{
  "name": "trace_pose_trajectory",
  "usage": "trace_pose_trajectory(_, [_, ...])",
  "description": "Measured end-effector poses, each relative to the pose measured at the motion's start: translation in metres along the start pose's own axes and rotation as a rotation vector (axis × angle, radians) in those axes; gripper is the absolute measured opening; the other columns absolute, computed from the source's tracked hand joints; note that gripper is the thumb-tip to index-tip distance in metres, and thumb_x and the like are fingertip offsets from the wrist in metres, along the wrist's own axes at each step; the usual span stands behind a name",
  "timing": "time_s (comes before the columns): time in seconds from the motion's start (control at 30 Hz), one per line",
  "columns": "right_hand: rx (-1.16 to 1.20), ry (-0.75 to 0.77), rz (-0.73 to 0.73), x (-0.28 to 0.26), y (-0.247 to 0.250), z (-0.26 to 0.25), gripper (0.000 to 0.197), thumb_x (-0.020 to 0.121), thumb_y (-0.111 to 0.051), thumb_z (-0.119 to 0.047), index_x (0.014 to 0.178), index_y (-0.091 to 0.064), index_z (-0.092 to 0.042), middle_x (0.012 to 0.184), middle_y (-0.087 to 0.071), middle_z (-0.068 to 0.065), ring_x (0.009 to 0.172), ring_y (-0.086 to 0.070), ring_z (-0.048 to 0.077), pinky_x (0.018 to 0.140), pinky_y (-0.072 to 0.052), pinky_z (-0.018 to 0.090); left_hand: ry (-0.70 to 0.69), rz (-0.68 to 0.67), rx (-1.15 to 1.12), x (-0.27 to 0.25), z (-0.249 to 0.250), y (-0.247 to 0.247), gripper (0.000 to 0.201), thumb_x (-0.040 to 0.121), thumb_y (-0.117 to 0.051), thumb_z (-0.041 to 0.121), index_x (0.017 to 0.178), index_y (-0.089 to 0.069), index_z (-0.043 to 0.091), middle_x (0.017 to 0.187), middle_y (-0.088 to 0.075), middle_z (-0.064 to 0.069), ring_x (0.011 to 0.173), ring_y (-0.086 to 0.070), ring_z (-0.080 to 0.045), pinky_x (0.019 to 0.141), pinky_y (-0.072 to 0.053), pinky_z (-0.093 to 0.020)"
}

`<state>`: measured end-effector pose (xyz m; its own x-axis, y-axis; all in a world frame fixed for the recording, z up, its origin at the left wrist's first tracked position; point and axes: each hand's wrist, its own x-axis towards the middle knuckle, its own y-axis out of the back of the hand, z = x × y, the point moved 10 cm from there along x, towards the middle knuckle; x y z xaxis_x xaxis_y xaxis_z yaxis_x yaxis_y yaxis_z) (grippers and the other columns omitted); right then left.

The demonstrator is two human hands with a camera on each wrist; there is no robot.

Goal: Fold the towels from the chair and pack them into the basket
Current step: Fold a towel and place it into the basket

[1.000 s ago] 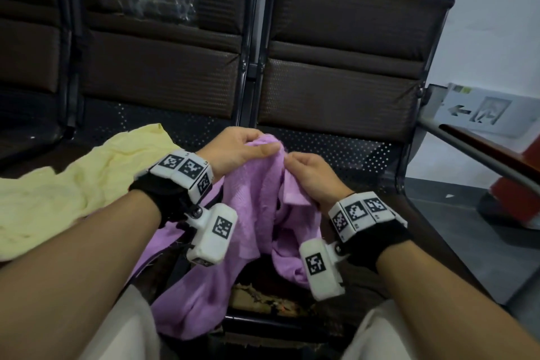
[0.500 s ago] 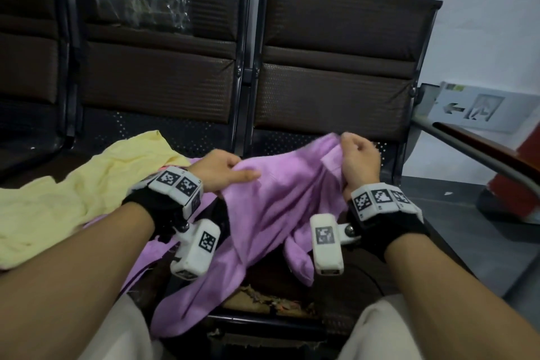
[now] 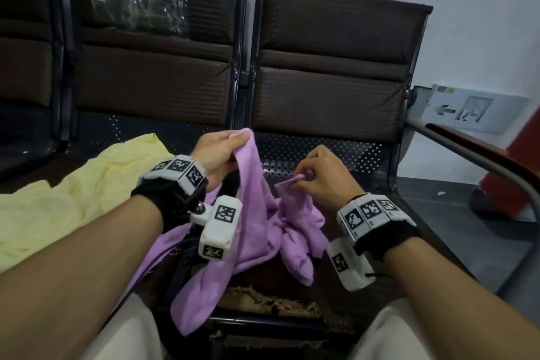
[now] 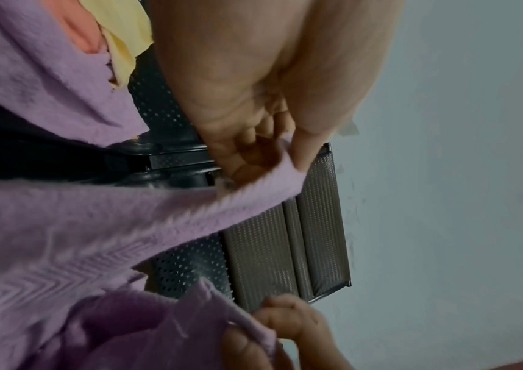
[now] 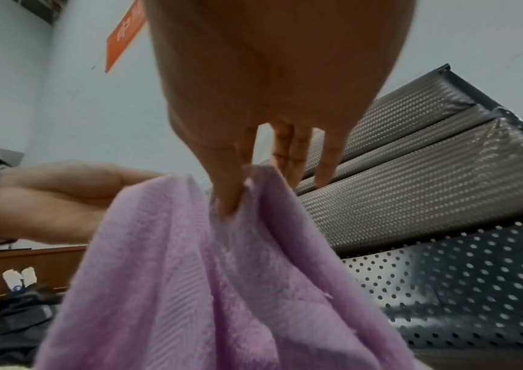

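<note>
A purple towel hangs crumpled over the front of the dark chair seat. My left hand grips one raised edge of it; in the left wrist view the thumb and fingers pinch the purple towel. My right hand pinches another edge lower and to the right; the right wrist view shows thumb and forefinger closed on the purple towel. A yellow towel lies spread on the seat to the left. No basket is in view.
A row of dark padded chairs stands against a pale wall. A metal armrest runs along the right side. A white sign with an arrow leans by the wall. The seat's front edge is torn.
My left hand has lifted its towel edge higher. My right hand has come down and inward, now pinching a lower edge; the towel hangs bunched between the hands instead of stretched.
</note>
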<state>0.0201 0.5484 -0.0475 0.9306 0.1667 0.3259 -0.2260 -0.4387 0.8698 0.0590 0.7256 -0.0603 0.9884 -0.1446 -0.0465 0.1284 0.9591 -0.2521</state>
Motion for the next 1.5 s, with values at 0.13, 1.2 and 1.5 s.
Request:
trace_pose_trajectory(0.13, [0.243, 0.137, 0.167, -0.005, 0.026, -0.022, 0.006, 0.079, -0.073, -0.025, 0.076, -0.069, -0.022, 0.083, -0.062, -0.007, 0.080, -0.058, 0.010, 0.074, -0.041, 0.019, -0.016, -0.014, 0.120, -0.002, -0.001, 0.002, 0.024, 0.096, -0.049, 0.008, 0.116, -0.059, -0.001, 0.080, -0.061, -0.006, 0.067, -0.058, -0.013, 0.058, -0.054, -0.022])
trace_pose_trajectory(1.2, [0.482, 0.019, 0.063, -0.006, 0.000, -0.008, 0.037, 0.070, -0.072, -0.043, 0.056, -0.049, -0.019, 0.051, -0.049, -0.011, 0.054, -0.045, 0.006, 0.057, -0.040, 0.030, -0.259, -0.106, 0.495, -0.027, 0.008, -0.016, 0.021, 0.093, -0.047, 0.001, 0.100, -0.066, 0.005, 0.092, -0.065, -0.021, 0.084, -0.060, -0.030, 0.088, -0.049, -0.054])
trace_pose_trajectory(1.5, [-0.189, 0.051, -0.480, -0.044, -0.047, 0.011, 0.042, 0.078, -0.064, -0.060, 0.075, -0.064, -0.018, 0.065, -0.057, -0.006, 0.062, -0.053, 0.008, 0.060, -0.041, 0.027, -0.137, 0.424, 0.327, -0.028, 0.034, 0.078, 0.035, 0.087, -0.034, 0.011, 0.095, -0.065, -0.004, 0.107, -0.063, -0.024, 0.092, -0.059, -0.034, 0.086, -0.047, -0.045])
